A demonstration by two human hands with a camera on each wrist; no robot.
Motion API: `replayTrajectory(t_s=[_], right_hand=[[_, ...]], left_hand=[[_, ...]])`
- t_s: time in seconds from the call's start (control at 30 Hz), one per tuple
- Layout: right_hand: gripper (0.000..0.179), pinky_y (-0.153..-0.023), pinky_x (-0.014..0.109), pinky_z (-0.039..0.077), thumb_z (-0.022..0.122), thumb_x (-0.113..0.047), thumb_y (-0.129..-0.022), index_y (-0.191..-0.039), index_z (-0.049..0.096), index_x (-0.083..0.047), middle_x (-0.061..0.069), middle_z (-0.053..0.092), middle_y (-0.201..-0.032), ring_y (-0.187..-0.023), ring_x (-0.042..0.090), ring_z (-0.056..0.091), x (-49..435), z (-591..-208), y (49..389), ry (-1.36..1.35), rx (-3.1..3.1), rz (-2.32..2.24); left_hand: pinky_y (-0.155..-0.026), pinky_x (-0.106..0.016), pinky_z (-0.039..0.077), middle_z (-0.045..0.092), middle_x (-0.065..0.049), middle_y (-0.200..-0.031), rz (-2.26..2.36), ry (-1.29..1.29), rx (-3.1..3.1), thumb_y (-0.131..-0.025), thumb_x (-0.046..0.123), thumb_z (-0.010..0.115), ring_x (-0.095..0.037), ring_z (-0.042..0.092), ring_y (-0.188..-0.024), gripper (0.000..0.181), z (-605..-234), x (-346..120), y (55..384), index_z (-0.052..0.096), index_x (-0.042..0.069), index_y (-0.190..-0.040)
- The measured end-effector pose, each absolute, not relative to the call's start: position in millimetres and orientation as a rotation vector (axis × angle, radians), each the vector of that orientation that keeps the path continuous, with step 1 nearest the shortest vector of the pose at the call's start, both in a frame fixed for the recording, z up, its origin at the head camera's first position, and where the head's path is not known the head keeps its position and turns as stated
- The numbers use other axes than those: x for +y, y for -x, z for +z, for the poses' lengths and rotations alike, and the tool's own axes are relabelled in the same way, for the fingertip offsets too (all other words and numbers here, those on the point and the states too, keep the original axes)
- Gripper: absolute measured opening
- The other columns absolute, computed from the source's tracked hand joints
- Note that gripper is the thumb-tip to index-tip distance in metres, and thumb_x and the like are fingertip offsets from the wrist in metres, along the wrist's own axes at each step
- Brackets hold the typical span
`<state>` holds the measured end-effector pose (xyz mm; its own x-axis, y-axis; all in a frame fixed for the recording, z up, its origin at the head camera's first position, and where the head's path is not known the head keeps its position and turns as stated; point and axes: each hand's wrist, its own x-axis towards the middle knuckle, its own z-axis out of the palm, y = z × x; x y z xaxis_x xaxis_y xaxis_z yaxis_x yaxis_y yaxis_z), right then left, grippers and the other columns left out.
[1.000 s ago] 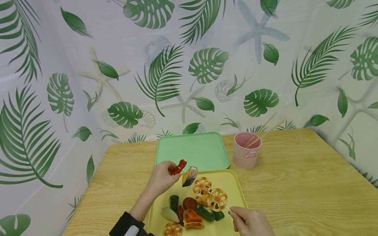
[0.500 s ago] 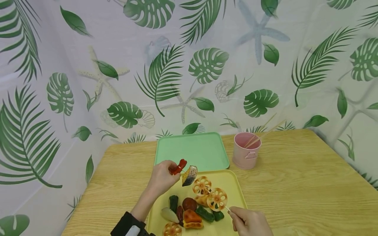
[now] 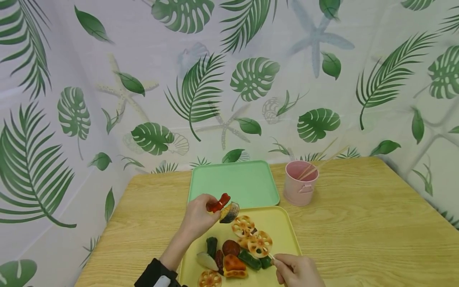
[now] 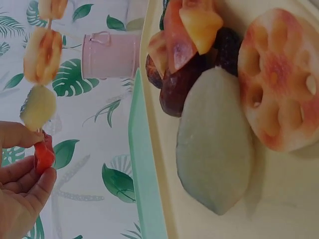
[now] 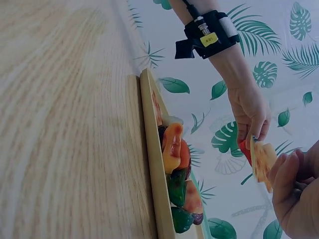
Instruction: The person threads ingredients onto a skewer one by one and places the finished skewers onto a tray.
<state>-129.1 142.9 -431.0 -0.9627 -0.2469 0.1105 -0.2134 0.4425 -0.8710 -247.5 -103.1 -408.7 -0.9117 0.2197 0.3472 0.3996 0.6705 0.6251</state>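
Note:
Above the yellow tray (image 3: 281,225), a skewer runs between my two hands. My left hand (image 3: 199,215) pinches a red pepper-like piece (image 3: 223,201) at the skewer's far end. Beside it on the stick sits a yellow, dark-skinned wedge (image 3: 231,213), followed by two browned lotus root slices (image 3: 260,244). The near end of the wooden skewer (image 3: 271,257) is between the thumb and fingers of my right hand (image 3: 299,271). In the left wrist view the stick enters the red piece (image 4: 45,157), with fingers around it and the pale wedge (image 4: 40,107) right above.
On the yellow tray lie a lotus root slice (image 3: 210,279), a white wedge (image 3: 206,261), green pieces (image 3: 250,260), a brown round piece (image 3: 230,248) and an orange piece (image 3: 234,263). Behind stand a green tray (image 3: 233,181) and a pink bucket (image 3: 299,193) with several sticks (image 3: 328,159).
My right hand has moved slightly left with the skewer and lotus root slices, toward my left hand. The red piece and the dark-skinned wedge are closer together.

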Motion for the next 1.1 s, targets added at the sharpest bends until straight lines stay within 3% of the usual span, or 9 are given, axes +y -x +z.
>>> replayTrajectory(t_s=[0.27,0.43,0.5,0.6,0.67,0.77,0.9,1.0,1.1], right_hand=[[0.012,-0.041,0.021,0.038,0.059,-0.006,-0.089,-0.090,0.071,-0.003,-0.009,0.050,-0.053,-0.039,0.001,0.037,137,-430,133,0.340,2.831,-1.507],[0.014,-0.048,0.017,0.046,0.074,0.005,-0.069,-0.079,0.073,-0.005,-0.003,0.063,-0.059,-0.048,0.004,0.057,136,-441,137,0.581,3.376,-1.304],[0.006,-0.048,0.017,0.047,0.070,-0.003,-0.080,-0.075,0.073,-0.005,0.002,0.066,-0.064,-0.051,0.008,0.061,138,-447,141,0.762,3.605,-1.156],[0.037,-0.046,0.017,0.046,0.049,-0.024,-0.097,-0.073,0.071,-0.006,0.003,0.066,-0.063,-0.050,0.010,0.061,142,-453,147,0.956,3.768,-1.011],[0.058,-0.045,0.017,0.046,0.029,-0.036,-0.100,-0.074,0.071,-0.006,0.002,0.065,-0.062,-0.050,0.010,0.061,145,-454,150,1.004,3.801,-0.964],[0.035,-0.045,0.016,0.045,0.050,-0.024,-0.097,-0.073,0.071,-0.008,-0.001,0.064,-0.060,-0.048,0.006,0.058,148,-451,150,0.957,3.723,-1.021],[0.009,-0.045,0.018,0.042,0.067,-0.006,-0.083,-0.077,0.070,-0.011,-0.010,0.056,-0.054,-0.043,0.000,0.049,152,-437,145,0.594,3.213,-1.255],[0.009,-0.049,0.022,0.042,0.063,-0.011,-0.086,-0.080,0.070,-0.012,-0.010,0.055,-0.054,-0.046,0.002,0.049,159,-427,146,0.365,2.843,-1.313],[0.012,-0.056,0.023,0.044,0.063,-0.014,-0.086,-0.082,0.071,-0.005,-0.001,0.061,-0.059,-0.056,0.006,0.055,167,-426,149,0.389,2.595,-1.428]], left_hand=[[-0.061,-0.032,0.049,0.062,-0.010,-0.084,-1.000,0.527,-2.715,-0.075,0.004,0.069,-0.022,0.059,-0.073,0.017,-396,-102,256,0.065,-0.002,-0.090],[-0.059,-0.030,0.048,0.063,-0.009,-0.081,-0.993,0.505,-2.761,-0.077,0.007,0.069,-0.021,0.058,-0.070,0.015,-391,-99,260,0.066,-0.002,-0.089],[-0.058,-0.030,0.048,0.063,-0.009,-0.081,-0.987,0.507,-2.764,-0.078,0.008,0.068,-0.020,0.058,-0.069,0.013,-390,-98,261,0.066,-0.001,-0.088],[-0.057,-0.030,0.047,0.064,-0.008,-0.080,-0.970,0.521,-2.751,-0.078,0.009,0.069,-0.020,0.058,-0.068,0.011,-389,-96,263,0.067,0.001,-0.086],[-0.057,-0.030,0.047,0.064,-0.008,-0.080,-0.974,0.530,-2.735,-0.078,0.009,0.069,-0.020,0.058,-0.068,0.011,-389,-95,263,0.067,0.001,-0.086],[-0.058,-0.029,0.047,0.064,-0.008,-0.080,-0.994,0.549,-2.697,-0.078,0.008,0.069,-0.020,0.058,-0.068,0.012,-389,-92,265,0.067,-0.001,-0.087],[-0.058,-0.029,0.047,0.062,-0.010,-0.080,-0.983,0.617,-2.643,-0.077,0.003,0.068,-0.022,0.058,-0.070,0.012,-394,-88,265,0.067,-0.003,-0.088],[-0.059,-0.030,0.047,0.062,-0.011,-0.081,-0.971,0.667,-2.596,-0.077,0.001,0.068,-0.024,0.059,-0.072,0.013,-396,-84,266,0.067,-0.004,-0.088],[-0.061,-0.030,0.048,0.062,-0.011,-0.082,-0.975,0.692,-2.559,-0.076,0.002,0.068,-0.024,0.059,-0.074,0.013,-396,-80,266,0.067,-0.003,-0.089]])
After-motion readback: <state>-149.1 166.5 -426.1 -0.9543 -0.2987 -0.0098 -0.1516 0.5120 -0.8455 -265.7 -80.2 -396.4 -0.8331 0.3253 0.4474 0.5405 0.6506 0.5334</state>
